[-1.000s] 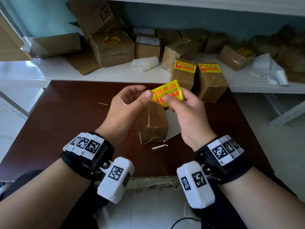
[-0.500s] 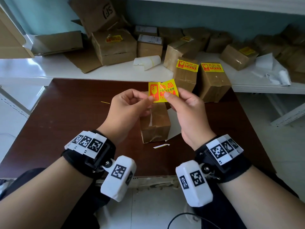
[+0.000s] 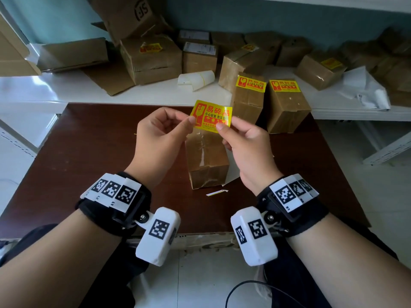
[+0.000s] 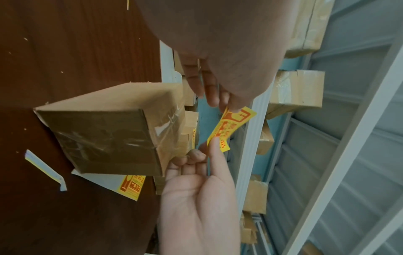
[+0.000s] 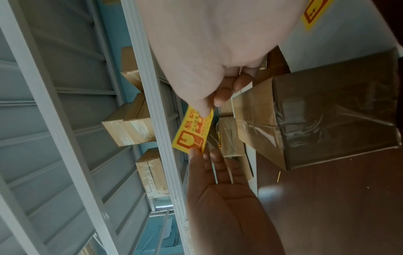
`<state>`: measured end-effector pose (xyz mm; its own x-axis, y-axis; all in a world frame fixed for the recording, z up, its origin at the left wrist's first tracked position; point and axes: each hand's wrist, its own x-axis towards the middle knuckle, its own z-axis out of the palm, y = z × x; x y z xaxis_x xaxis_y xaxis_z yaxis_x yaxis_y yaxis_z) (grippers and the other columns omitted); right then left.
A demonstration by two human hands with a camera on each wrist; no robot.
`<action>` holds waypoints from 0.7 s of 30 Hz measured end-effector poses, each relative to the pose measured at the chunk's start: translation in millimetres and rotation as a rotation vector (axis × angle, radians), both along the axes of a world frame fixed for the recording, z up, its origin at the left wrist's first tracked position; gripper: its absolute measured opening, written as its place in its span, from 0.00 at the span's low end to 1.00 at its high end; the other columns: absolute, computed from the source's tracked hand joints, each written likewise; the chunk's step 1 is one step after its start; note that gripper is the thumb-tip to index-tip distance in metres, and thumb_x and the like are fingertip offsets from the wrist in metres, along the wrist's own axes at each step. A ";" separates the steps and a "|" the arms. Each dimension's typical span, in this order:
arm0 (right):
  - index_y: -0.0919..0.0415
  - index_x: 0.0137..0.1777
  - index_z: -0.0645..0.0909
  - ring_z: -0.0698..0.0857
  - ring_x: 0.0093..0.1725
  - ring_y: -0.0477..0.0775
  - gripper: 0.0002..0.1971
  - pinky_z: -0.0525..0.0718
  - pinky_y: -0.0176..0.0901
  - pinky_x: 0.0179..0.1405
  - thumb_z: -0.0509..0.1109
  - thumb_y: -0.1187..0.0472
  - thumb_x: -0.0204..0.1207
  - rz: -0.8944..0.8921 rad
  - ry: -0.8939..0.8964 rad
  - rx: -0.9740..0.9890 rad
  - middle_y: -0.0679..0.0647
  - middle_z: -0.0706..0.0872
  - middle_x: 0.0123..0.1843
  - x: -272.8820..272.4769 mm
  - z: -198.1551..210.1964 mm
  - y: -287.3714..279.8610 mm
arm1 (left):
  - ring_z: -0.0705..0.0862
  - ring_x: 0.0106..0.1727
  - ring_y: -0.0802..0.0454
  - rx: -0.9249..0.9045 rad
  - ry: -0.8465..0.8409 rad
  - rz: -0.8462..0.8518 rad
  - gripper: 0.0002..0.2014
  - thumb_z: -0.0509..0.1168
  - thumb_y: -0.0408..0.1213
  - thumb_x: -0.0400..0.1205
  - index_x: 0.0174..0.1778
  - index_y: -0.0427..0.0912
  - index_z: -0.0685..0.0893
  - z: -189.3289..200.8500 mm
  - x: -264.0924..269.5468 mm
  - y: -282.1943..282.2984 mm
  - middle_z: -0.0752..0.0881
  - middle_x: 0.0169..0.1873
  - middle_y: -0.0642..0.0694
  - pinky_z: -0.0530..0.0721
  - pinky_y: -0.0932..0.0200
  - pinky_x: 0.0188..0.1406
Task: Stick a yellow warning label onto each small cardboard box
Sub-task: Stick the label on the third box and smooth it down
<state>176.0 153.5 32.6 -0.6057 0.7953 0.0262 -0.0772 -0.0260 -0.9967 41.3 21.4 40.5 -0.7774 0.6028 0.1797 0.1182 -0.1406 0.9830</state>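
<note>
Both hands, left hand [image 3: 159,138] and right hand [image 3: 249,143], pinch the label [image 3: 211,118] above the box [image 3: 205,158], which next needs pressing onto its top

Yellow label [image 3: 211,118] reads "易碎品"; tilted carton [image 3: 131,15] "SF".

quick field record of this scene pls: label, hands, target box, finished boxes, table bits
label: yellow rectangular warning label with red print, held in the air above the box, not yet stuck on
left hand: pinches the label's left edge
right hand: pinches its lower right edge
target box: small brown taped cardboard box on the dark wooden table, no label visible on it
finished boxes: two labelled cardboard boxes at the table's far edge
table bits: white backing strip near the box
</note>
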 end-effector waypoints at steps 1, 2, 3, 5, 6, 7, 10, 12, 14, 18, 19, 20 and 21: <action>0.58 0.71 0.93 0.91 0.49 0.37 0.14 0.86 0.31 0.54 0.78 0.63 0.88 -0.013 0.022 -0.010 0.43 0.98 0.52 -0.4 -1.0 0.0 | 0.91 0.40 0.57 0.004 0.041 0.004 0.06 0.80 0.35 0.86 0.46 0.45 0.91 0.3 2.0 -0.6 0.94 0.39 0.50 0.89 0.61 0.46; 0.62 0.73 0.92 0.94 0.55 0.40 0.16 0.87 0.32 0.57 0.79 0.65 0.87 -0.023 0.052 -0.034 0.47 0.99 0.57 -0.6 -1.4 0.7 | 0.91 0.41 0.58 0.009 0.074 0.013 0.06 0.80 0.34 0.85 0.46 0.45 0.91 0.2 3.6 -0.7 0.94 0.39 0.51 0.89 0.62 0.46; 0.64 0.74 0.91 0.95 0.58 0.41 0.18 0.88 0.31 0.58 0.80 0.66 0.86 -0.034 0.074 -0.058 0.50 0.99 0.58 -0.7 -2.1 2.6 | 0.91 0.41 0.59 0.012 0.096 0.020 0.06 0.80 0.34 0.85 0.46 0.45 0.91 0.4 4.5 -0.7 0.94 0.40 0.51 0.88 0.63 0.46; 0.66 0.71 0.92 0.94 0.49 0.36 0.17 0.87 0.27 0.50 0.82 0.65 0.83 -0.075 0.068 -0.086 0.48 0.98 0.51 -1.2 -2.3 8.1 | 0.91 0.41 0.59 0.007 0.110 0.030 0.05 0.80 0.34 0.86 0.47 0.44 0.91 0.1 4.9 -0.4 0.94 0.41 0.49 0.88 0.63 0.46; 0.66 0.68 0.93 0.91 0.42 0.34 0.16 0.85 0.26 0.45 0.84 0.64 0.82 -0.097 0.050 -0.093 0.45 0.96 0.45 -1.2 -2.8 11.3 | 0.91 0.41 0.58 0.001 0.103 0.036 0.05 0.80 0.35 0.86 0.47 0.43 0.91 -0.3 4.7 -0.1 0.94 0.41 0.47 0.89 0.62 0.46; 0.65 0.65 0.94 0.88 0.38 0.33 0.14 0.83 0.27 0.42 0.84 0.61 0.82 -0.109 0.036 -0.104 0.42 0.94 0.40 -1.1 -3.4 14.6 | 0.90 0.41 0.57 -0.007 0.090 0.042 0.05 0.80 0.35 0.86 0.48 0.42 0.91 -0.9 4.3 0.3 0.94 0.41 0.46 0.89 0.60 0.46; 0.55 0.56 0.95 0.89 0.41 0.33 0.06 0.83 0.31 0.47 0.84 0.56 0.82 -0.104 0.019 -0.191 0.38 0.94 0.39 -1.9 -1.1 17.8 | 0.89 0.41 0.54 -0.013 0.065 0.057 0.06 0.80 0.38 0.86 0.49 0.39 0.92 -2.6 4.1 1.3 0.94 0.42 0.45 0.89 0.58 0.45; 0.51 0.55 0.95 0.89 0.49 0.37 0.06 0.82 0.38 0.51 0.85 0.54 0.81 -0.080 0.003 -0.270 0.38 0.96 0.43 -3.1 1.2 18.0 | 0.89 0.41 0.54 -0.022 0.070 0.059 0.07 0.79 0.39 0.87 0.49 0.40 0.92 -2.9 4.2 1.4 0.94 0.42 0.45 0.89 0.59 0.44; 0.52 0.58 0.96 0.88 0.52 0.44 0.09 0.82 0.41 0.50 0.86 0.53 0.80 -0.058 -0.020 -0.318 0.43 0.96 0.50 -5.1 0.4 20.3 | 0.88 0.41 0.53 -0.038 0.071 0.060 0.07 0.79 0.40 0.87 0.50 0.39 0.93 -3.7 3.6 1.6 0.94 0.41 0.44 0.89 0.59 0.42; 0.50 0.55 0.97 0.86 0.49 0.46 0.07 0.82 0.38 0.49 0.87 0.54 0.79 -0.070 -0.059 -0.286 0.46 0.96 0.49 -8.6 -3.0 24.0 | 0.86 0.39 0.53 -0.055 0.036 0.110 0.08 0.79 0.41 0.87 0.49 0.40 0.93 -6.8 1.3 3.7 0.93 0.40 0.45 0.87 0.59 0.41; 0.50 0.55 0.96 0.85 0.48 0.44 0.08 0.81 0.38 0.50 0.87 0.54 0.79 -0.074 -0.064 -0.278 0.45 0.96 0.49 -9.1 -3.8 23.8 | 0.86 0.38 0.54 -0.059 0.027 0.117 0.07 0.79 0.41 0.87 0.48 0.41 0.93 -7.7 1.2 4.6 0.92 0.39 0.46 0.86 0.60 0.40; 0.50 0.57 0.96 0.85 0.47 0.43 0.09 0.81 0.37 0.50 0.87 0.55 0.79 -0.074 -0.061 -0.280 0.44 0.96 0.50 -9.5 -4.7 23.5 | 0.85 0.37 0.55 -0.064 0.017 0.124 0.07 0.79 0.41 0.87 0.46 0.43 0.93 -8.8 1.0 5.7 0.92 0.37 0.48 0.86 0.60 0.39; 0.51 0.60 0.96 0.85 0.46 0.41 0.11 0.81 0.36 0.50 0.87 0.55 0.79 -0.071 -0.054 -0.286 0.44 0.96 0.51 -9.8 -6.1 23.5 | 0.85 0.36 0.55 -0.069 0.003 0.133 0.07 0.79 0.41 0.87 0.45 0.44 0.93 -9.7 0.8 6.6 0.91 0.35 0.50 0.85 0.61 0.38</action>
<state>166.1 177.0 26.5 -0.5425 0.8064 -0.2355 -0.0364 -0.3026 -0.9524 42.2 28.1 30.8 -0.8509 0.5052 0.1439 0.1342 -0.0557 0.9894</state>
